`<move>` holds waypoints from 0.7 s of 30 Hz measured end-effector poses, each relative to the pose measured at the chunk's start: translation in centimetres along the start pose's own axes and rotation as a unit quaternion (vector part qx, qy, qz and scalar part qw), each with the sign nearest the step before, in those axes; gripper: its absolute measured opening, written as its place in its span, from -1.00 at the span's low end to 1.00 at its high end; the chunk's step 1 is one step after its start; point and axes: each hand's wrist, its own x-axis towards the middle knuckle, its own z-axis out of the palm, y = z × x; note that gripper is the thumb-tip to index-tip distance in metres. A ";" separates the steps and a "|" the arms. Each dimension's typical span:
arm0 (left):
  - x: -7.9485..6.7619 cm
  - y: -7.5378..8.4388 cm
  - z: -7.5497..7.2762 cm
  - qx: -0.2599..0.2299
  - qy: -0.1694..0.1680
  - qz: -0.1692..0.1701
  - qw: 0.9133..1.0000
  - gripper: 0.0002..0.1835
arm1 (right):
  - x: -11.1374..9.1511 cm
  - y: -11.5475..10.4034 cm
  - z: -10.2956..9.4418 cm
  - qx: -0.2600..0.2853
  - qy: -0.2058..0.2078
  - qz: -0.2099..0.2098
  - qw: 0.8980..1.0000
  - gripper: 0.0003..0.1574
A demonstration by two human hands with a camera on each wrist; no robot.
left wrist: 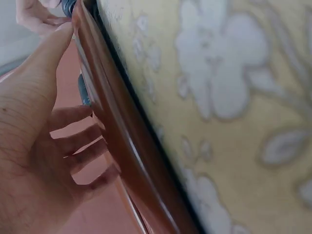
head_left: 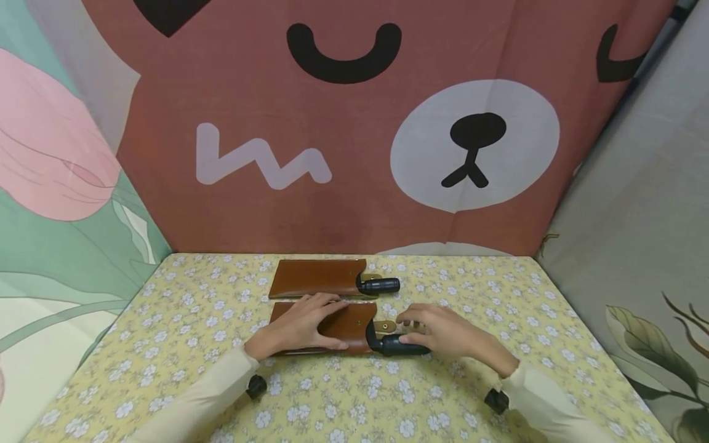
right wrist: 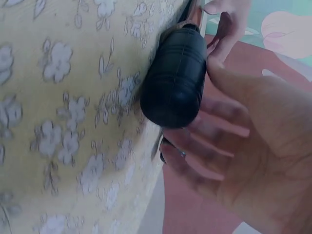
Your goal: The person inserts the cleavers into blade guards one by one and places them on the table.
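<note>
A brown leather sheath (head_left: 354, 329) lies flat on the flowered cloth, a ridged black handle (head_left: 401, 346) sticking out of its right end. My left hand (head_left: 304, 323) rests on this sheath with fingers spread, the thumb by its near edge. Around the handle's end hovers my right hand (head_left: 443, 332), its thumb at the handle's side and its fingers loosely bent. In the right wrist view the rounded handle (right wrist: 175, 80) shows beside the thumb, the fingers not closed round it. The left wrist view shows the left fingers on the leather (left wrist: 126, 131). Whatever the sheath covers is hidden.
Just behind lies a second brown sheath (head_left: 316, 277) with its own black handle (head_left: 382, 285). A tan snap strap (head_left: 386, 326) extends from the near sheath. A bear-print curtain (head_left: 354, 215) hangs along the table's back edge, with cloth walls at both sides.
</note>
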 end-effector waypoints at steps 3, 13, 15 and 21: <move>-0.1 -0.3 0.0 0.013 0.034 0.005 0.999 -0.12 | 0.0 0.0 -0.2 -0.028 0.047 0.008 0.998 -0.56; -0.6 -1.5 -0.6 0.065 0.195 0.044 0.978 -0.45 | 0.3 1.0 -0.1 -0.154 0.209 -0.006 0.966 -0.66; -0.8 -1.9 -0.8 0.064 0.207 0.032 0.976 -0.42 | 0.1 1.5 -0.2 -0.155 0.225 0.000 0.962 -0.62; -1.1 -3.2 -1.4 0.035 0.207 -0.018 0.978 -0.29 | -0.5 3.1 -0.3 -0.146 0.246 0.017 0.958 -0.47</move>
